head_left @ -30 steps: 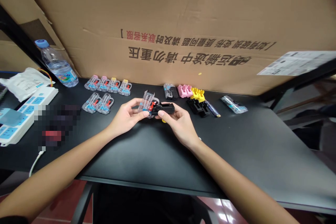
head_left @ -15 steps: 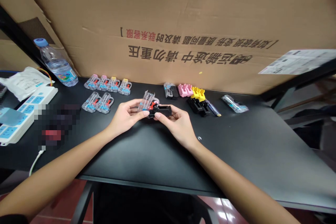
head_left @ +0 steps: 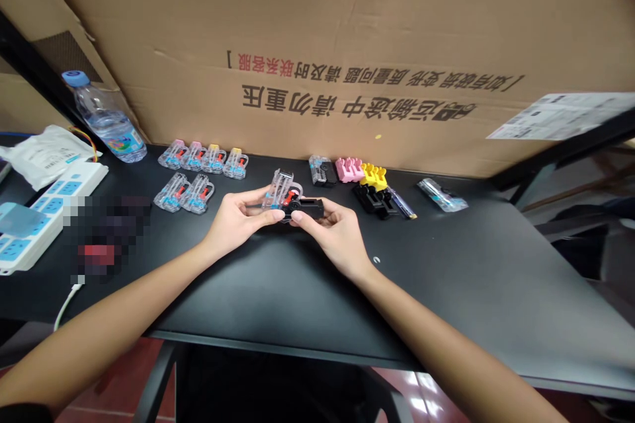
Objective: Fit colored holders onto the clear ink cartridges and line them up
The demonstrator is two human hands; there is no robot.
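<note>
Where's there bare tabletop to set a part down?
Free: tabletop between left forearm and right forearm; also right of the latter, nearer than the wrapped packet, bar one white bit. Crowded: left end, with power strip and bottle; back, clear parts, pink part.

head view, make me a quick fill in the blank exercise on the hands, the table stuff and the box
The part in the right hand is coloured ____.
The back row of clear units, left of the hands, counts ____.
The cap on the bottle is ____.
The printing on the cardboard appears upside ____.

Missing words: black; four; blue; down.
</note>
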